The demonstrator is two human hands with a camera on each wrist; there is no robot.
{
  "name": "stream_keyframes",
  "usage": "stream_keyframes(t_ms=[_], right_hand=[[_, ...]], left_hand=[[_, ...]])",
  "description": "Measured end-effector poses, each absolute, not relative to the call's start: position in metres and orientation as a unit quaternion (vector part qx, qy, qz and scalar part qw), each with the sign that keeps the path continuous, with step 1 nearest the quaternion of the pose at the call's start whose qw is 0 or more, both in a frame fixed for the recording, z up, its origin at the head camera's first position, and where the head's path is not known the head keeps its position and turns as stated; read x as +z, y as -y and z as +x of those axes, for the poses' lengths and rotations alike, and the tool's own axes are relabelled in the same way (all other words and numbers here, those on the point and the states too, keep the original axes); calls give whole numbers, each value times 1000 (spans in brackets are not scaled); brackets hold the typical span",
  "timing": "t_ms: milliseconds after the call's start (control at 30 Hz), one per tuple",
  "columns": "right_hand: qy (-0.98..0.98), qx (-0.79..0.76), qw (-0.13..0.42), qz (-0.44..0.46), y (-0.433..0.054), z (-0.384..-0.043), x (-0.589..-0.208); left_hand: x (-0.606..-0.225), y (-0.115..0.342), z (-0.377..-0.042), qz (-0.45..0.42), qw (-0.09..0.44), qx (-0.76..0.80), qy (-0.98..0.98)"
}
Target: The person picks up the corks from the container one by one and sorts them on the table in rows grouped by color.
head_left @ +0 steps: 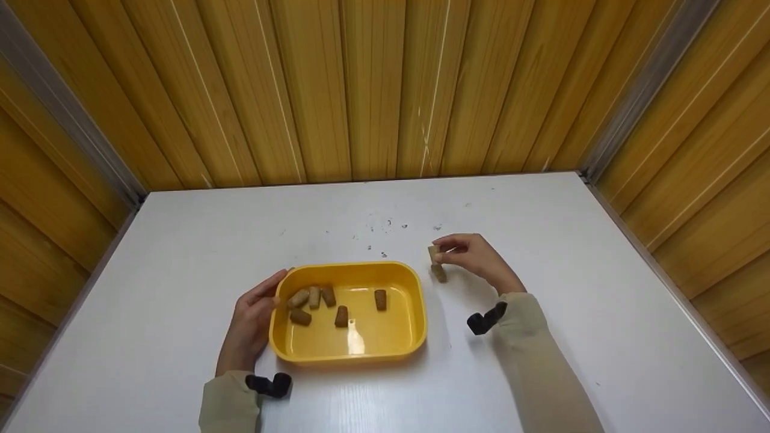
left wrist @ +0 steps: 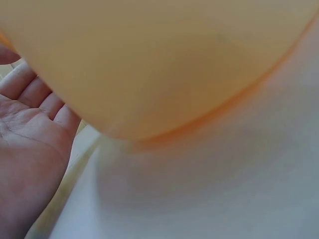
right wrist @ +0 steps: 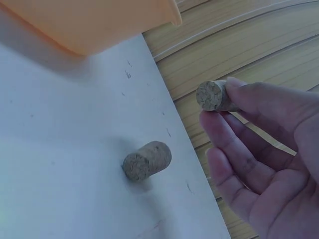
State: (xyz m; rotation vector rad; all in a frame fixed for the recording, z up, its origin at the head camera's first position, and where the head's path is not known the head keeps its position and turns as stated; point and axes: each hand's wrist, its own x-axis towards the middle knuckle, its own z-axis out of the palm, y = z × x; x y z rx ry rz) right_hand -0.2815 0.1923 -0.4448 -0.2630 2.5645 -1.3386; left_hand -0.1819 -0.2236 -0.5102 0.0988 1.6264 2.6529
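My right hand (head_left: 472, 255) pinches a cork (right wrist: 212, 95) between thumb and fingertips, just above the table. Below that hand a second cork (right wrist: 147, 162) lies on its side, apart from the fingers. To the left stands a yellow plastic tray (head_left: 349, 359) holding several corks, most of them grouped at its left end. One cork (head_left: 381, 299) lies alone toward the tray's right side. My left hand (head_left: 249, 322) holds the tray at its left wall, thumb by the rim and fingers around the outside. Part of those fingers is hidden behind the wall in the left wrist view.
The white table (head_left: 601, 337) has dark marks and specks beyond the tray. Wood-patterned panels (head_left: 373, 90) rise behind the table and on both sides. A black wrist-mounted device (head_left: 486, 319) sits at each sleeve cuff.
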Motion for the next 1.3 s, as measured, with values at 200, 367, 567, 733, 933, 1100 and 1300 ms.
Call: stream_keyframes(t_ms=[200,367,567,733,933,1100,1300], right_hand=[[-875,-463,121,-69,-204,-282,-452],[-879,-459,119,-53,-211,-281,-456],[-878,-462,122,-34,-218,-281,-460],[-881,-453,131,-37,-222,-281,-463],[-886,-442,139,-32,-223,-281,-469],[-891,-430,140,-29,-222,-282,-471],[-895,-424,139,-25,-221,-282,-471]], left_hand=[[-510,223,-182,31,16,856,-515],[-509,223,-182,29,19,858,-512],[-509,223,-181,27,23,858,-513],[-508,223,-182,33,21,856,-515],[-508,223,-181,29,18,854,-519],[-508,223,-181,26,17,854,-519],[-508,223,-181,23,16,856,-516]])
